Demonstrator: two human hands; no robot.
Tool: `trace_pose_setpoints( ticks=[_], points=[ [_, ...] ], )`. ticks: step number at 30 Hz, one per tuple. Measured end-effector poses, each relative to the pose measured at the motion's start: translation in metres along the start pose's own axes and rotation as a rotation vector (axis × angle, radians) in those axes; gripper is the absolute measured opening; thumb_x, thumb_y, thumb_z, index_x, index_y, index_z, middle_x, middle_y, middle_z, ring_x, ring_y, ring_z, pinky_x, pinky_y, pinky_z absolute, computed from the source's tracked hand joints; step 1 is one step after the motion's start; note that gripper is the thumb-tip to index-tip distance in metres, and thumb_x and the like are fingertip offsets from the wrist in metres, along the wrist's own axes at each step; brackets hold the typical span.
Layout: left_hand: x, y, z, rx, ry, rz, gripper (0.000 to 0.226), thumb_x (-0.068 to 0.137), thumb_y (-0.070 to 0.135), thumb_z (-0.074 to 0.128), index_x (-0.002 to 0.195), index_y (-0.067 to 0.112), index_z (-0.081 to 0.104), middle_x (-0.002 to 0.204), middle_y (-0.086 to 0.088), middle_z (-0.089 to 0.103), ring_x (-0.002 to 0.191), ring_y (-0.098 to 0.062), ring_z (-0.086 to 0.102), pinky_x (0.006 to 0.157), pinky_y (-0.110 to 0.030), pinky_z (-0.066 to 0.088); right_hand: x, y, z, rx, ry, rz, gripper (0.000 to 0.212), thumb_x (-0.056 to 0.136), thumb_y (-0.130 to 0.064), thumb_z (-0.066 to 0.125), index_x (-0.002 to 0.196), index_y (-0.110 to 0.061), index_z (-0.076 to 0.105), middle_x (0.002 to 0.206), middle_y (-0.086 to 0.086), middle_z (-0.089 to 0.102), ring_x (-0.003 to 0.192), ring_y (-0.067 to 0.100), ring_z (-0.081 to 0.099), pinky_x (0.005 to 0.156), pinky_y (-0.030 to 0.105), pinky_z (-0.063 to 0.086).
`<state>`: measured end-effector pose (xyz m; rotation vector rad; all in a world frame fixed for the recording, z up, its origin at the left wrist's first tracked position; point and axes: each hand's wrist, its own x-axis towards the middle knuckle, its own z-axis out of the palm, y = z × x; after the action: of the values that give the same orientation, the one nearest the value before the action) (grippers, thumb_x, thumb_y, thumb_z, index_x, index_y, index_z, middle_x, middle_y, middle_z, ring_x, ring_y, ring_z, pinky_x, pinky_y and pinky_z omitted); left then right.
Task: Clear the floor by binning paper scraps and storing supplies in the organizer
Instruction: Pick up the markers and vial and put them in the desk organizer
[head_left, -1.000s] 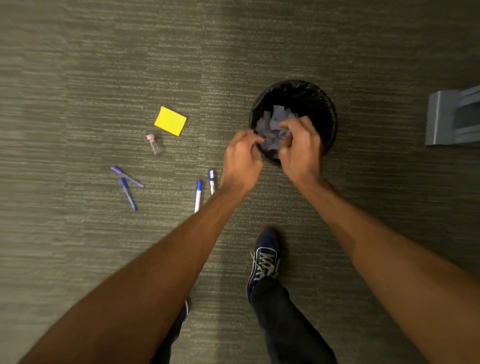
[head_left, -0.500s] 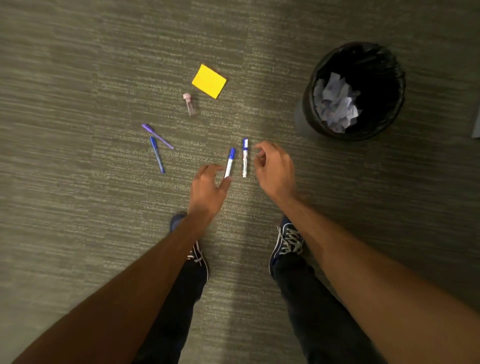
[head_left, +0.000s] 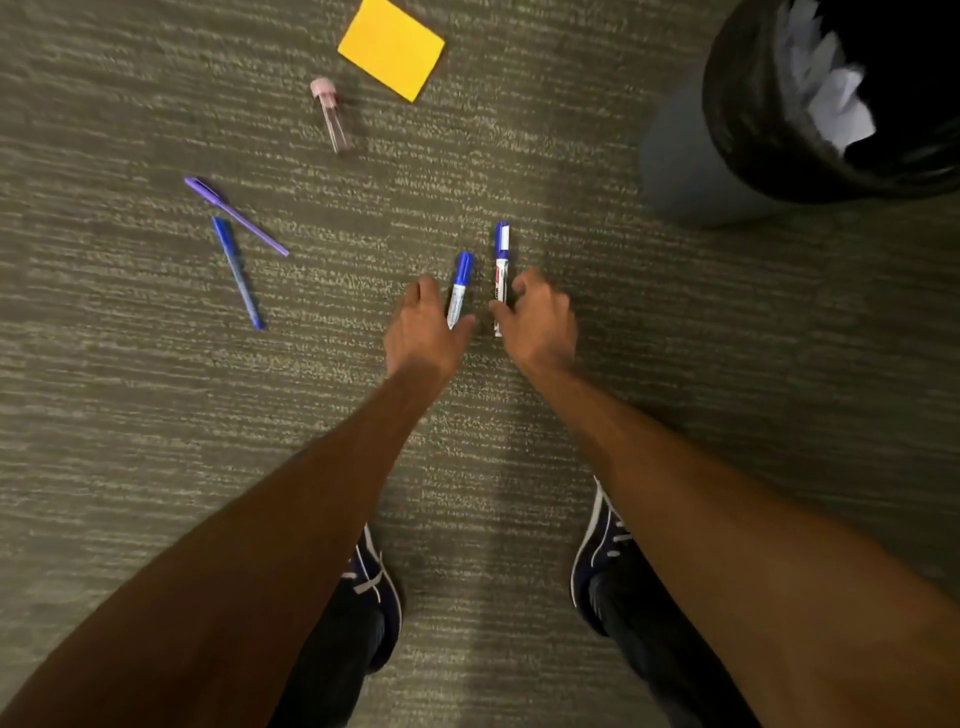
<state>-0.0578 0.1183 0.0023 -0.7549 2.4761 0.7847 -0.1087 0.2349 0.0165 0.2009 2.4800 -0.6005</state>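
Two blue-capped white markers lie side by side on the carpet. My left hand (head_left: 423, 327) reaches down over the left marker (head_left: 460, 288), which lies between thumb and fingers with its lower end hidden by the thumb. My right hand (head_left: 540, 322) is at the right marker (head_left: 501, 270), thumb touching its lower part and fingers curled beside it. Both markers still rest on the floor. The black-lined bin (head_left: 737, 135) stands at the top right with white paper scraps (head_left: 841, 104) inside.
On the carpet to the left lie a purple pen (head_left: 236, 215) and a blue pen (head_left: 238, 273). Farther up are a small pink-capped vial (head_left: 332, 114) and a yellow sticky-note pad (head_left: 392, 47). My two dark shoes (head_left: 374, 587) stand below the hands.
Both hands left the bin, where they dropped the paper scraps, and came down to the two markers. The view swung left and closer to the floor.
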Motion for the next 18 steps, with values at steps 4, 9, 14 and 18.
trace_pose_setpoints(
  ticks=[4,9,14,18],
  points=[
    [0.014,0.001,0.016,0.041,0.065,0.016,0.045,0.091,0.032,0.067,0.123,0.007,0.05,0.123,-0.013,0.057,0.11,-0.032,0.059,0.083,-0.044,0.049,0.009,0.001,0.023,0.0,0.036,0.006,0.031,0.085,-0.031,0.075,0.108,-0.018,0.059,0.103,0.008,0.074,0.094,0.03,0.071,0.082,0.044,0.059],
    [0.029,0.005,0.014,-0.204,0.063,-0.051,0.012,0.091,0.018,0.067,0.099,0.011,0.061,0.088,0.001,0.062,0.07,-0.012,0.054,0.053,-0.017,0.039,0.014,-0.006,0.029,0.119,0.057,0.022,0.019,0.086,-0.017,0.073,0.101,-0.016,0.063,0.096,0.005,0.073,0.087,0.026,0.07,0.079,0.043,0.059],
    [0.03,0.009,-0.014,-0.588,-0.067,-0.147,0.011,0.095,0.014,0.06,0.09,0.017,0.051,0.072,0.006,0.061,0.059,-0.005,0.057,0.043,-0.005,0.041,0.011,-0.034,0.004,0.3,0.035,-0.019,0.013,0.085,-0.012,0.074,0.096,-0.016,0.069,0.083,-0.003,0.071,0.071,0.014,0.068,0.067,0.032,0.059],
    [0.023,0.01,-0.057,-1.053,-0.168,-0.256,0.009,0.096,0.009,0.06,0.099,0.015,0.054,0.089,-0.006,0.073,0.069,-0.014,0.071,0.056,-0.027,0.056,-0.002,-0.059,-0.019,0.366,-0.054,-0.114,0.016,0.089,-0.008,0.07,0.103,-0.017,0.073,0.078,-0.01,0.069,0.062,0.003,0.065,0.055,0.016,0.052]
  ],
)
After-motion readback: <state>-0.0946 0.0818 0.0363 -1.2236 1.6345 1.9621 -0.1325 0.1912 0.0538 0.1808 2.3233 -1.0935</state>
